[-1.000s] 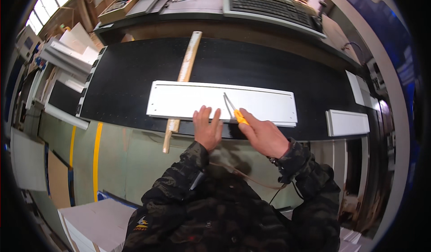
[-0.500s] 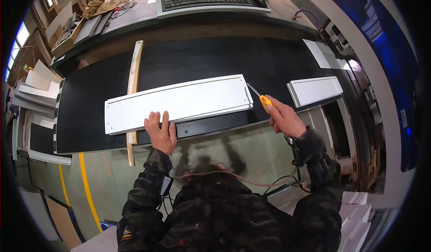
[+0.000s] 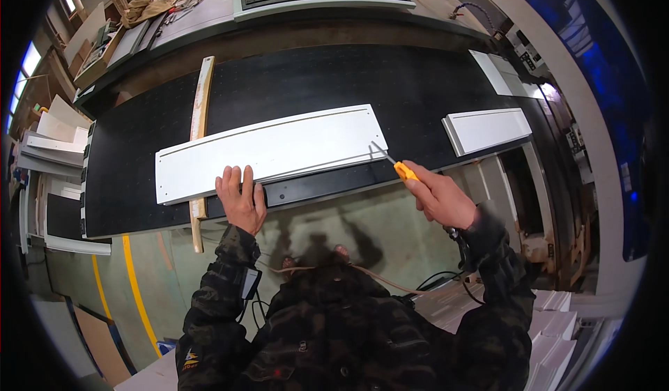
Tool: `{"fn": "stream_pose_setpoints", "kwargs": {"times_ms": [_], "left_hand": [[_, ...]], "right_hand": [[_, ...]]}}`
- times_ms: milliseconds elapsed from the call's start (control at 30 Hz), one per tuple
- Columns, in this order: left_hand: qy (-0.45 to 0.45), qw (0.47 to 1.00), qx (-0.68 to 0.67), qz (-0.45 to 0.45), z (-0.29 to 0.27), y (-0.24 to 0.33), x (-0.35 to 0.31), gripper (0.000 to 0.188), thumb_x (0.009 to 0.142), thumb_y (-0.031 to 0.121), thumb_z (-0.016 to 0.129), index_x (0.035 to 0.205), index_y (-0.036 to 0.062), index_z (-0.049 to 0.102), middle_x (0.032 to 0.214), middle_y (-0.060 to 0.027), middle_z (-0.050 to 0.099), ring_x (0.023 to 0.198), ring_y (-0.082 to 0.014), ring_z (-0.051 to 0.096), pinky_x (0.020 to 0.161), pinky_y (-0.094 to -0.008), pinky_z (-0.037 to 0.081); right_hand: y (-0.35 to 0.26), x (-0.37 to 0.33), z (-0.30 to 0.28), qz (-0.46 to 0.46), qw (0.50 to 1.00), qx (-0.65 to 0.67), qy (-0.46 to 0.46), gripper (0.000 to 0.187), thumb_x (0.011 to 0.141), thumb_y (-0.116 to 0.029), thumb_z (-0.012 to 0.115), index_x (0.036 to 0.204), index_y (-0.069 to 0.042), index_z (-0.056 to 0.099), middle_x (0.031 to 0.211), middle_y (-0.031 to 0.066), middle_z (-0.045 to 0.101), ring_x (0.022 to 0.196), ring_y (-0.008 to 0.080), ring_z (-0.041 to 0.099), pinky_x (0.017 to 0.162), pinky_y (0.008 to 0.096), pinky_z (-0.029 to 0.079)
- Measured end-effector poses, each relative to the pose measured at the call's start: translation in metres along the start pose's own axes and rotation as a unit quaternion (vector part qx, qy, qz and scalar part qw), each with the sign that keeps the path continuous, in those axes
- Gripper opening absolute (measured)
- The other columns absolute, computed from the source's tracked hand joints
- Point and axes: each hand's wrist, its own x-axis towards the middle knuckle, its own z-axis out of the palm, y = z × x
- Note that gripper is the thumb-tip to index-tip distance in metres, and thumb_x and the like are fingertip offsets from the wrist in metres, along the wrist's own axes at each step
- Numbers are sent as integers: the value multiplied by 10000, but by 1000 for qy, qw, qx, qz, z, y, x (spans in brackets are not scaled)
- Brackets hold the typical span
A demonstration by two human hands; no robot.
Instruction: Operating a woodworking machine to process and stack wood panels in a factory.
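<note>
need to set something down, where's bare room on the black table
The widest bare patch of black table lies beyond the long white board, right of the wooden stick. Another lies left of the stick. Crowded: the near side, with the left hand on that board and the right hand holding a yellow-handled tool at its right end.

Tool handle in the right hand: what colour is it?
Yellow-orange; the tool handle shows best in the head view.

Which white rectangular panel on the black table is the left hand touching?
The long white panel across the pale wooden stick; the left hand is on its near edge. The shorter white panels farther right are untouched.
</note>
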Motion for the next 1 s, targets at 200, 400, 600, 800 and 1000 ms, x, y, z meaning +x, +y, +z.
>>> {"fn": "stream_pose_setpoints", "kwargs": {"times_ms": [200, 400, 600, 800, 1000], "left_hand": [[10, 1000, 10, 2, -10, -8, -2, 530, 983, 79, 736, 1502, 9, 651, 1542, -247, 552, 1531, -477, 460, 1283, -664, 300], [17, 999, -32, 3, -29, -14, 2, 519, 915, 28, 740, 1429, -6, 673, 1475, -258, 606, 1489, -489, 519, 1251, -654, 377], [-6, 982, -181, 48, -98, -25, -20, 267, 766, -78, 723, 1021, 0, 749, 1141, -177, 732, 1087, -422, 721, 992, -508, 580], [-130, 960, -242, 51, -124, -45, -97, 183, 701, -1, 746, 874, 59, 756, 904, -114, 749, 840, -358, 739, 712, -443, 598], [-173, 948, -263, 54, -122, -31, -94, 93, 681, 18, 744, 752, 56, 699, 722, -100, 614, 646, -354, 646, 600, -443, 525]], "right_hand": [[-52, 16, 21, -5, 986, 74, -148, 524, 1191, -365, 529, 1655, -122, 513, 825, 21, 630, 659, 97, 587, 632, 314, 521], [-118, 60, 106, -210, 952, 78, -211, 574, 1164, -357, 572, 1671, -99, 489, 988, 148, 734, 763, 210, 691, 755, 352, 565], [-165, 92, 199, -361, 913, 111, -155, 438, 1095, -249, 628, 1437, 22, 585, 1032, 266, 738, 957, 430, 762, 805, 484, 616], [-196, 115, 309, -386, 898, 106, -184, 307, 1073, -232, 661, 1281, -18, 587, 921, 289, 695, 946, 473, 743, 787, 529, 608], [-181, 148, 392, -355, 910, 155, -151, 310, 1052, -269, 681, 1278, -72, 599, 1008, 253, 735, 1022, 500, 721, 893, 579, 569]]}}
